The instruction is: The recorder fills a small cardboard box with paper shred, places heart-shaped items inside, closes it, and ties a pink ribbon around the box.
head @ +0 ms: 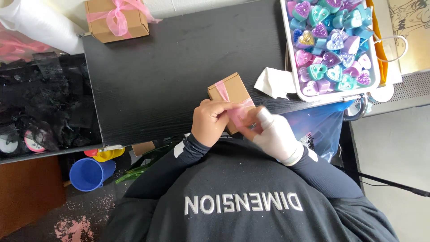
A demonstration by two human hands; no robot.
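Black table [148, 76] bears cardboard box [228, 92], long axis running diagonally toward hands [242, 125].

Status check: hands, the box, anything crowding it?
Left hand and right hand, gloved white, both pinching pink ribbon over small brown box at table edge. Crumpled white paper beside box, not touching. Tray of heart shapes clear to right.

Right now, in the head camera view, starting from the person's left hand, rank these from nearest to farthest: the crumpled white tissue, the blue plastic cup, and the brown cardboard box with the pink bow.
From the left hand:
1. Crumpled white tissue, on the black table beside the tray.
2. Brown cardboard box with the pink bow, at the table's far corner.
3. Blue plastic cup, below the table on the floor.
Box and cup are too close to call.
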